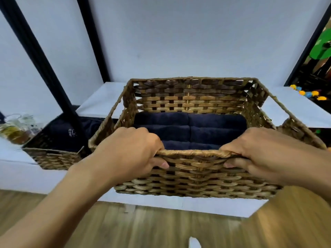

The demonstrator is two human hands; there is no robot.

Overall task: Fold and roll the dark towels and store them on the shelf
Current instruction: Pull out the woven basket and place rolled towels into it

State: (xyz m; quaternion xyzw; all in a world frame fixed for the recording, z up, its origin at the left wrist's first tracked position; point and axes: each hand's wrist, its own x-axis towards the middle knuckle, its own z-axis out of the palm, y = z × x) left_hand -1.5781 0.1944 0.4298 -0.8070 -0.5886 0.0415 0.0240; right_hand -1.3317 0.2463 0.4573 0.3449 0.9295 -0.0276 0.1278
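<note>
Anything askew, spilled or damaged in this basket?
Nothing stands out. The dark towels lie in tidy rows inside the basket, none hanging over its rim; left hand and right hand grip the near rim.

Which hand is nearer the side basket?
Left. The left hand grips the near rim of the towel basket, just right of the side basket; the right hand grips that rim farther right.

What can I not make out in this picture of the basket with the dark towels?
- Head view: the near rim of the wicker basket hides the nearest dark towels; their number is unclear.
- The left hand and right hand hide their own fingertips inside the rim.
- Basket's own base hides whether it touches the white shelf.
- Second basket: logo on its dark cloth too small to read.
- Jars, left edge: blurred.
</note>
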